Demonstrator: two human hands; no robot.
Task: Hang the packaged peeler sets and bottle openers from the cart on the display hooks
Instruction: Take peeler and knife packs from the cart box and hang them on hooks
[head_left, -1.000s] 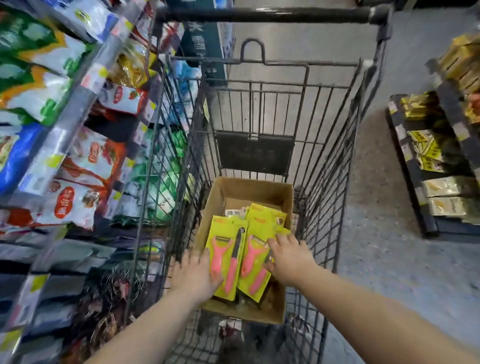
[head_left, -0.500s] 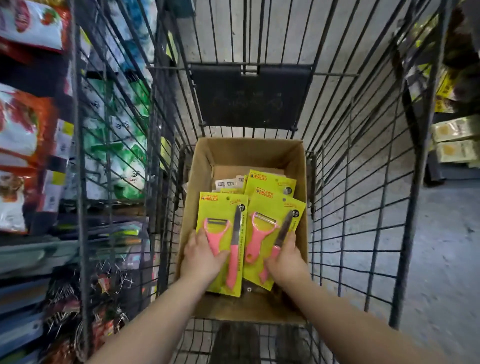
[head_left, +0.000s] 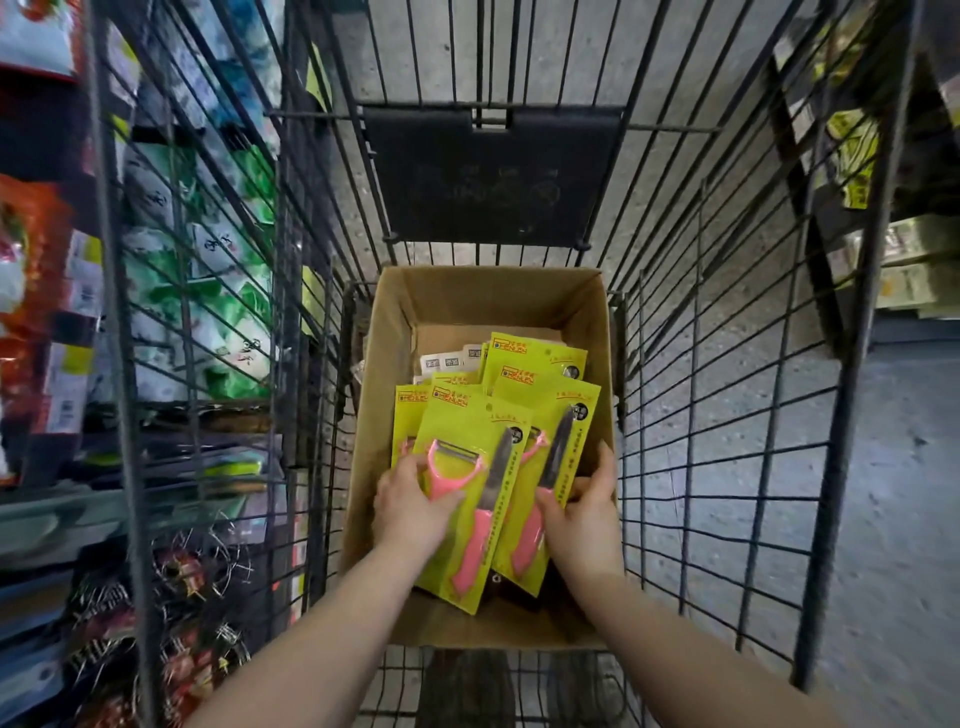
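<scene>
Peeler sets (head_left: 467, 431) fill box (head_left: 498, 296) in cart (head_left: 856, 364) (concrete floor (head_left: 904, 493)).

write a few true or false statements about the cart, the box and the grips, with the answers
1. The box sits in the cart. True.
2. The left grip holds a pack. True.
3. The right grip is empty. False: it holds a second pack.
4. The peelers are blue. False: they are pink.
5. The box is closed. False: its top is open and packs show inside.
</scene>
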